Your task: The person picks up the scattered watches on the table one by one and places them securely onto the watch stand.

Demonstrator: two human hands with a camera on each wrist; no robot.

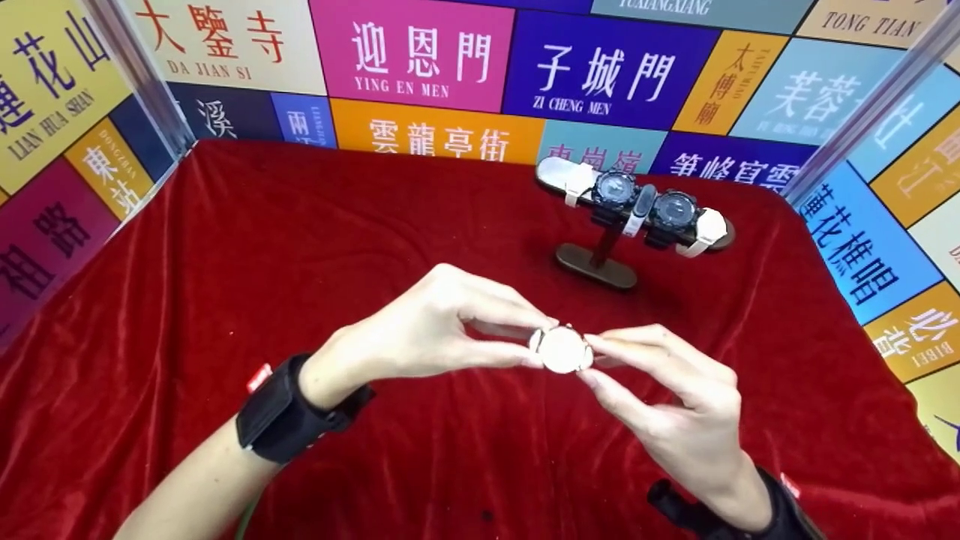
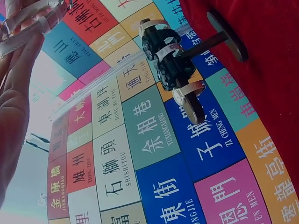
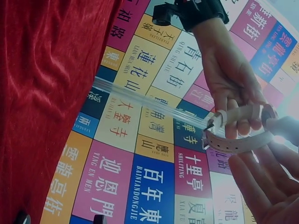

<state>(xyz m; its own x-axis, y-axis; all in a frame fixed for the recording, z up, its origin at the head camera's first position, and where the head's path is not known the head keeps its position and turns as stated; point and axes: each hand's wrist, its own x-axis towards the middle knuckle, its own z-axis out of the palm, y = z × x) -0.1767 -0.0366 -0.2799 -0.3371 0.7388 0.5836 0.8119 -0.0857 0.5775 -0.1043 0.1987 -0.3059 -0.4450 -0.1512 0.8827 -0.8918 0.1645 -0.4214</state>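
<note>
A wristwatch (image 1: pixel 561 350) with a pale round face is held up over the red cloth, its face washed out by glare. My left hand (image 1: pixel 427 322) pinches its left side between thumb and fingers. On the opposite side, my right hand (image 1: pixel 667 390) pinches the watch too. The right wrist view shows the pale strap (image 3: pixel 238 143) bent into a loop, with a buckle at the far end and small holes along the band. Part of the strap (image 2: pixel 35 30) also shows in the left wrist view.
Behind the hands, a dark watch stand (image 1: pixel 596 268) carries several watches, including black ones (image 1: pixel 615 189) and a white one (image 1: pixel 709 227). Red velvet cloth (image 1: pixel 300 255) covers the table. Colourful lettered panels (image 1: pixel 420 52) and clear posts (image 1: pixel 862 105) stand around it.
</note>
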